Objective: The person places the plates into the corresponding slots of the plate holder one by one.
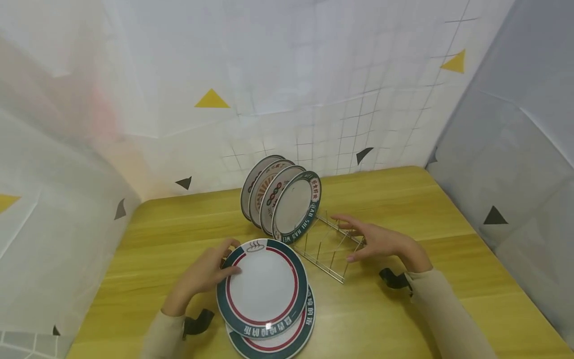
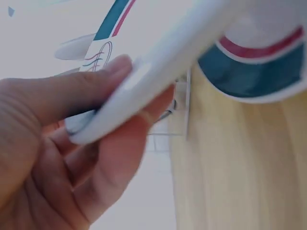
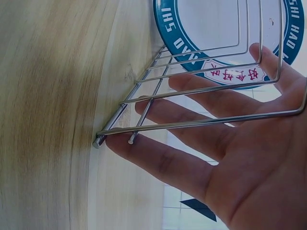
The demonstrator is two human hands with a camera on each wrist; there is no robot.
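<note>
White plate (teal-rimmed) between left-hand fingers

Our left hand pinches, thumb opposing curled fingers; our right hand spreads its fingers, thumb apart; our sleeved forearms extend forward.
</note>
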